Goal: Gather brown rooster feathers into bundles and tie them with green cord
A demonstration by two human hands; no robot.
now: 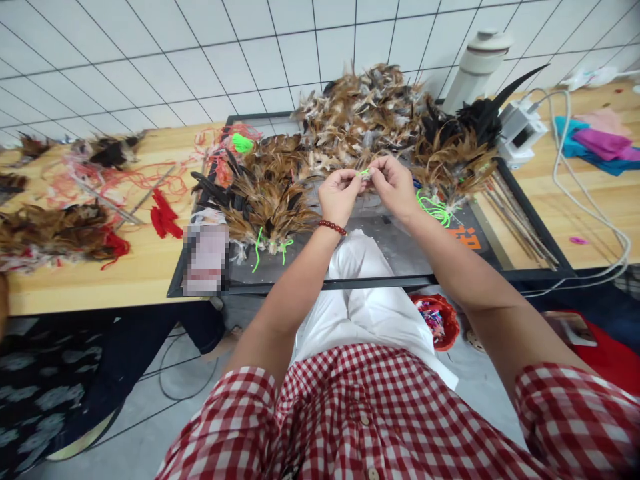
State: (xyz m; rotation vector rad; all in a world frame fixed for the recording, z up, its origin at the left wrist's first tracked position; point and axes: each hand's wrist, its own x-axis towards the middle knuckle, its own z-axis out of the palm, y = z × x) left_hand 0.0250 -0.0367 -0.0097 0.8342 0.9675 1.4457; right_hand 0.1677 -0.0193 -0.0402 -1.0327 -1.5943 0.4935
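beyond my grip a white tiled wall (200, 53) with dark grout lines fills the far side. under and around my grip runs a pale wooden table (145, 267), with a dark framed glass top (380, 267) set into it right below. down toward me the floor (190, 393) is smooth grey. the light is even and bright.

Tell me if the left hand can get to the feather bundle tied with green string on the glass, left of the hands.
Probably yes. The left hand is beside the feather bundle, nothing lies between them, but both hands are pinching a bit of green string, so it would have to let go first.
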